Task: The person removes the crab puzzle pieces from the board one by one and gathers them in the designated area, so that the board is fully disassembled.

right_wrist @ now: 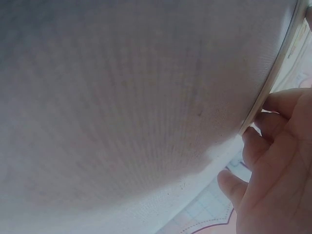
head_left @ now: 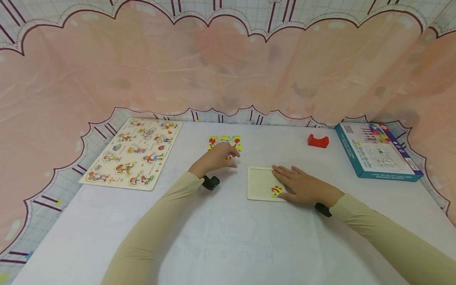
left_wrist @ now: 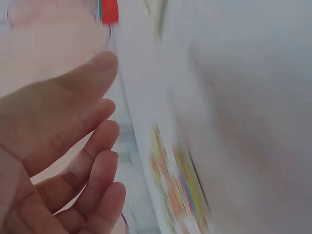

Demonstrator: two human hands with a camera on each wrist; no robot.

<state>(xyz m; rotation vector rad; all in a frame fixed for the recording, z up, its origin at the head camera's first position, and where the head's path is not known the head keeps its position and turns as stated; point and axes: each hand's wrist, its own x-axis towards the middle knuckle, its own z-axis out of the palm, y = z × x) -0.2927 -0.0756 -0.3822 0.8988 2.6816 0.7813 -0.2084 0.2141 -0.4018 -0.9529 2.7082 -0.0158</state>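
Note:
In the head view my left hand hovers at the near side of several yellow-and-red jigsaw pieces, partly covering them. Its fingers are loosely bent, and the left wrist view shows nothing between thumb and fingers, with the jigsaw pieces blurred beyond. My right hand lies flat over the right side of a pale wooden puzzle tray. One yellow-and-red jigsaw piece sits in the tray's near right corner, beside the right thumb. In the right wrist view, fingertips touch the tray's edge.
A wooden board with figures of children lies at the left. Toward the back right are a red notched block and a teal-edged flat box. A patterned curtain borders the white table at the back.

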